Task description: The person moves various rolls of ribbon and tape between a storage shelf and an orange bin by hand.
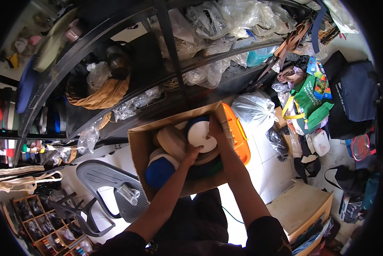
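Both my hands reach into an open cardboard box (pixel 139 147). A round white roll (pixel 197 133), apparently of wound strap, lies between them with blue at its far edge. At the roll's near side, my left hand (pixel 194 154) has its fingers closed on it. My right hand (pixel 216 127) grips its right side, and part of that hand is hidden in shadow. Around it in the box are a beige roll (pixel 171 141), a blue-and-white roll (pixel 160 170) and a dark green one (pixel 206 169).
An orange plastic crate (pixel 237 134) stands against the box's right side. To the left is a grey plastic chair (pixel 114 187). Black metal shelves (pixel 174 47) with plastic bags run along the far side. Bags (pixel 309 100) and a wooden cabinet (pixel 300 205) are at the right.
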